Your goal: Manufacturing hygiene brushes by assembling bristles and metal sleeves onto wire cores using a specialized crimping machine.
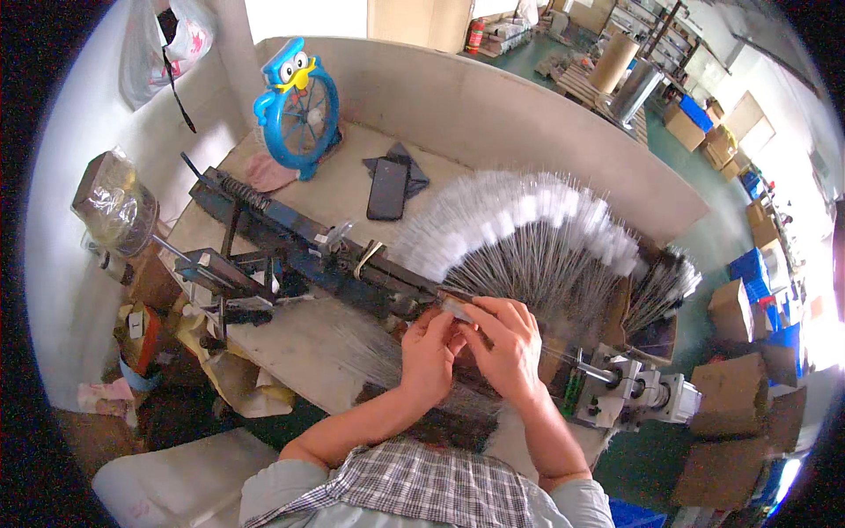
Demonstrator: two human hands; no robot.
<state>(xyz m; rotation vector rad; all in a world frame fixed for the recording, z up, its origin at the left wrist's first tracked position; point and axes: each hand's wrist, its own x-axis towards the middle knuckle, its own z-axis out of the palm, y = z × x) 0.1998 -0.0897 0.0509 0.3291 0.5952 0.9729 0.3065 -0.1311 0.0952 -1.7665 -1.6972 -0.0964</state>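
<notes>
Close together over the near edge of a dark metal bench machine [304, 238], my two hands work at a small pale piece [457, 310]. It looks like a short whitish strip or tuft; its exact kind is hard to make out. My left hand [429, 356] has its fingers curled and pinched at the near side of it. Thumb and fingers of my right hand [506, 343] close on it from the right. Just beyond them fans out a large pile of wire-stemmed brushes [537, 229] with white bristle heads. Loose thin wires [365, 339] lie left of my left hand.
A motor unit with a shaft [638, 387] stands at the right. A black phone [387, 188] and a blue duck-shaped fan [299, 110] rest at the back, before a low curved wall [528, 101]. Dark-tipped brushes [664, 286] fill a box. A plastic-wrapped lamp [114, 202] is left.
</notes>
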